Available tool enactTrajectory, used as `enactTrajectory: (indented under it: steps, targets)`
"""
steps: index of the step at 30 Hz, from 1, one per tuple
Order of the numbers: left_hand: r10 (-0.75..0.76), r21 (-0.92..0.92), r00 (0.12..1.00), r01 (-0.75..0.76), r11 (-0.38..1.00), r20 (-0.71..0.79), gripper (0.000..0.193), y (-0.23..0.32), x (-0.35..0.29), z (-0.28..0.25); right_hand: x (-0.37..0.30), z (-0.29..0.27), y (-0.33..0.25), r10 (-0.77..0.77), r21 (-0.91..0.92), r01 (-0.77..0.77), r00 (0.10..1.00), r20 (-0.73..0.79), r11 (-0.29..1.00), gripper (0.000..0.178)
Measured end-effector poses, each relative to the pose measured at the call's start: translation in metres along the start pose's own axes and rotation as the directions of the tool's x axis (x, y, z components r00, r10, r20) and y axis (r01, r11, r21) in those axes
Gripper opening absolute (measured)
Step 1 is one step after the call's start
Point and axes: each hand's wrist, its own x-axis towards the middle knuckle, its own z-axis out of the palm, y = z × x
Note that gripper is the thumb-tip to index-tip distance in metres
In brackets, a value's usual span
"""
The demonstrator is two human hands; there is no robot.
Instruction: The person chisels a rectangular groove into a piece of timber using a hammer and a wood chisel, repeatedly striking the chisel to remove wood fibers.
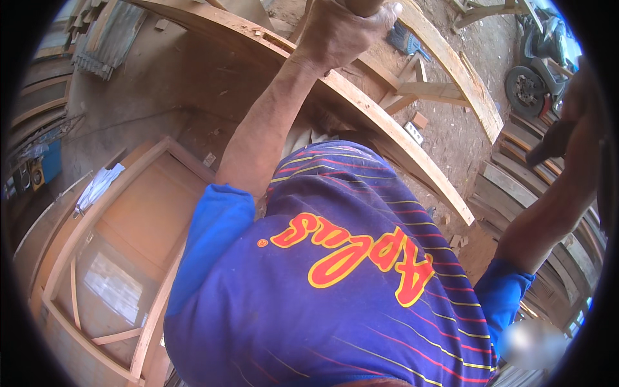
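Observation:
At the top, my left hand (pixel 348 32) is closed round a rounded brown handle (pixel 365 6); the rest of that tool is cut off by the picture's edge. My left wrist passes over a long pale wooden beam (pixel 403 142), which has a narrow slot (pixel 276 41) cut in its upper face. At the far right my right hand (pixel 580 100) is raised and in shadow. It appears closed on a dark, blunt-ended tool (pixel 552 143) that looks like a hammer. Part of this hand is lost in the dark rim.
Another beam (pixel 467 74) runs beyond, near a wooden trestle (pixel 432 92). A framed wooden panel (pixel 145 206) with a cloth (pixel 98 187) lies to the left. Stacked planks (pixel 516 184) fill the right side, below a parked motorbike (pixel 538 74). A power strip (pixel 413 132) rests on the dirt floor.

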Motion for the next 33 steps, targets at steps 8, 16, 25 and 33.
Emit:
enactTrajectory:
  steps: [8,16,25,33]
  targets:
    - [-0.195,0.044,0.980,0.194,0.980,0.025,0.015,-0.011,0.006,0.002,-0.020,0.048,-0.052,-0.031,-0.013,0.047,0.820,0.572,0.999,0.018]
    - [-0.163,-0.012,0.986,0.163,0.987,0.044,0.013,-0.016,0.000,-0.005,0.006,0.008,0.020,-0.131,-0.014,0.131,0.990,-0.042,0.991,0.019]
    - [-0.393,-0.145,0.918,0.398,0.906,0.059,0.011,-0.025,0.008,0.003,-0.020,0.060,-0.040,-0.007,0.121,-0.060,0.871,0.491,0.991,0.022]
    - [-0.170,0.014,0.985,0.170,0.985,0.033,0.009,-0.031,0.005,0.001,0.001,0.013,0.023,-0.073,-0.002,0.073,0.996,-0.056,0.997,0.023]
